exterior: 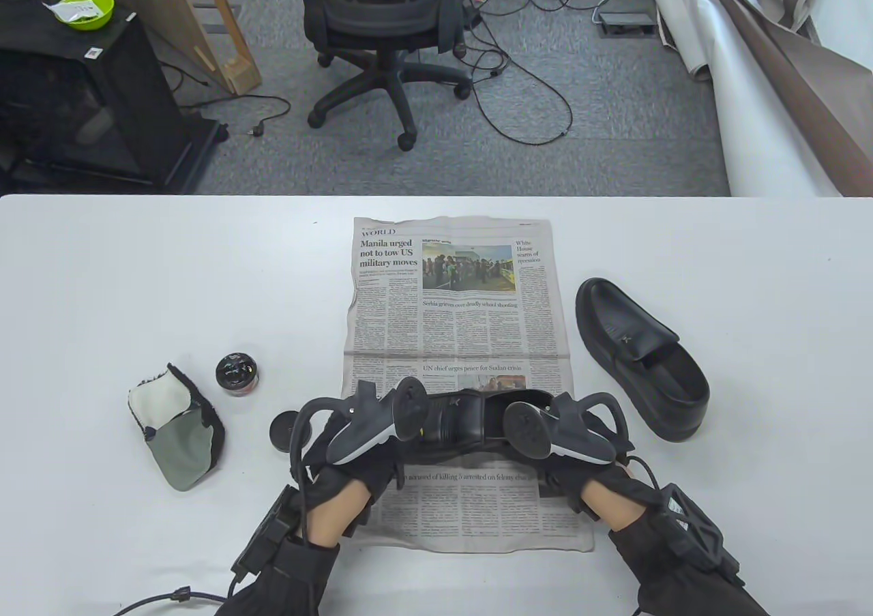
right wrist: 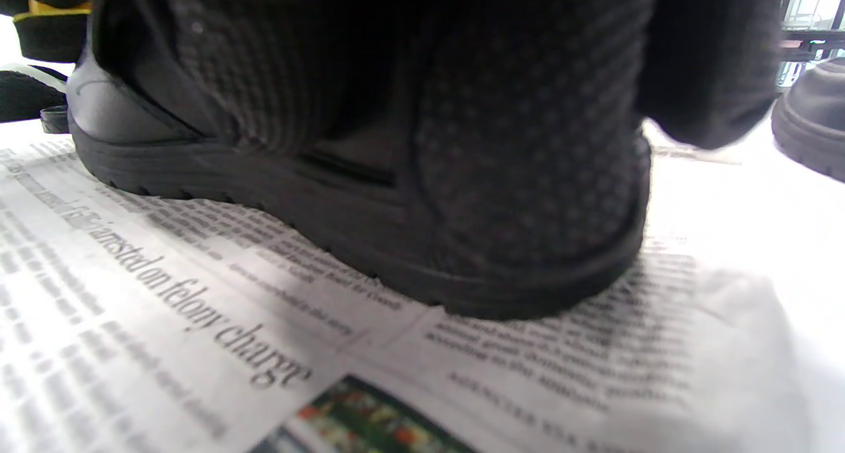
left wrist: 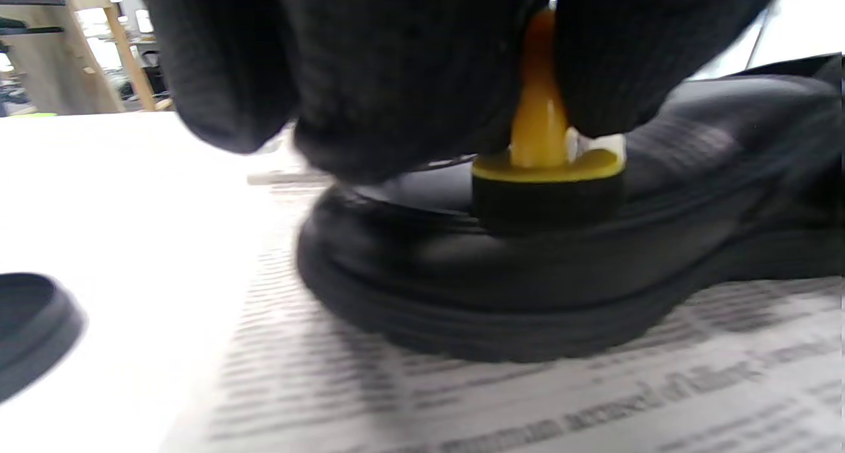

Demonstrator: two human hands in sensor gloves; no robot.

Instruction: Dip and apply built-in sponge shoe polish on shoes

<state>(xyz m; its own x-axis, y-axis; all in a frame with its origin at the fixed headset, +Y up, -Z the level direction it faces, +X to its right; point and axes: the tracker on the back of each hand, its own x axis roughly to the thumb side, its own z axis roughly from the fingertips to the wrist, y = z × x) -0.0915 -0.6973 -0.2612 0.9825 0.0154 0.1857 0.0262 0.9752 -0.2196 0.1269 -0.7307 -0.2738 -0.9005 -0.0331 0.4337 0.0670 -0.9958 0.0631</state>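
One black shoe (exterior: 470, 418) on the newspaper (exterior: 450, 302), my left hand (exterior: 354, 466) pinching a yellow-handled sponge applicator (left wrist: 544, 175) pressed onto its toe, my right hand (exterior: 580, 469) gripping its heel, second shoe (exterior: 638, 357) right of the newspaper.

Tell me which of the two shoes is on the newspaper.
The shoe between the hands, with the left hand pressing a sponge on it. The other shoe lies on bare table, right of the newspaper.

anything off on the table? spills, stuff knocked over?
Nothing stands out. The shoe sits flat on the newspaper, steadied by the right hand, while the left hand presses the sponge applicator to its toe. The polish tin stands open, its lid beside it; no smears show.
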